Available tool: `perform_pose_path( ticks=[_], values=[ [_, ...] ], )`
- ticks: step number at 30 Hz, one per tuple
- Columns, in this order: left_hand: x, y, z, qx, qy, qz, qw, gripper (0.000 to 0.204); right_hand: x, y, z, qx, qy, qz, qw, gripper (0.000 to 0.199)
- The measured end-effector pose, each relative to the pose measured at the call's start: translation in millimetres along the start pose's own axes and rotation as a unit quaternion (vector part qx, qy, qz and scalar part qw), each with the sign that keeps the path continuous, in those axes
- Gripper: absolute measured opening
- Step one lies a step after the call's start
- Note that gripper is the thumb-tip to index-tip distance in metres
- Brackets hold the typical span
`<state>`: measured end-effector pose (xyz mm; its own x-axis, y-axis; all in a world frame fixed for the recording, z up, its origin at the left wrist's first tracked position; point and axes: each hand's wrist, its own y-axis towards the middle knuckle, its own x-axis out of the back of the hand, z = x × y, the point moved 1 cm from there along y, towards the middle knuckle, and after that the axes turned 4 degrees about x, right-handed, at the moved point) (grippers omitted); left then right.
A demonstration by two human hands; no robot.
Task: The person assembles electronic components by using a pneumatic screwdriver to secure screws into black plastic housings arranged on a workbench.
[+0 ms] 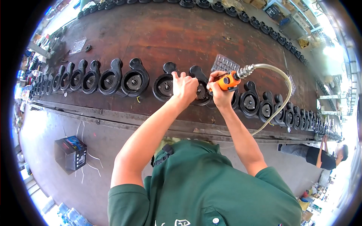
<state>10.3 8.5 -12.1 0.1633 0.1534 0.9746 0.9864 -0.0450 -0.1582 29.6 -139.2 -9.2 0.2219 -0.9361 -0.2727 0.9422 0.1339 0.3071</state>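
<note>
**Tool on casting: slip risk**

We note the right hand (pixel 220 94) clamped around the orange pneumatic hand tool (pixel 229 81). The left hand (pixel 184 87) grips the black round metal casting (pixel 200 90) mid-row on the brown workbench (pixel 169 34). The taut translucent air hose (pixel 281 88) could drag the tool off its mark.

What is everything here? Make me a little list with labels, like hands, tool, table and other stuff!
Left hand: left hand rests on a black round casting in the row.
Right hand: right hand grips an orange air tool over the same casting.
Hose: a pale hose loops from the tool off the bench edge.
Table: long brown workbench with a row of black castings.
Floor: black box.
Nearby: another person at far right.
</note>
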Motion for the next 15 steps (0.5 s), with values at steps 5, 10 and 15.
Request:
perform_pose_path(
  ticks=[5, 10, 15],
  values=[
    [0.7, 0.3, -0.7, 0.013, 0.006, -0.003, 1.0, 0.027, 7.2, -9.6, -12.6, 0.021, -0.038, 0.027, 0.999, 0.022],
    [-1.4, -2.7, 0.6, 0.018, 0.005, -0.008, 1.0, 0.027, 4.3, -13.8, -12.5, 0.021, -0.031, 0.055, 0.998, 0.025],
    [-7.5, 2.2, 0.9, 0.021, 0.034, -0.01, 0.999, 0.033, 7.0, -16.1, -12.5, 0.04, -0.028, 0.063, 0.997, 0.024]
  ],
)
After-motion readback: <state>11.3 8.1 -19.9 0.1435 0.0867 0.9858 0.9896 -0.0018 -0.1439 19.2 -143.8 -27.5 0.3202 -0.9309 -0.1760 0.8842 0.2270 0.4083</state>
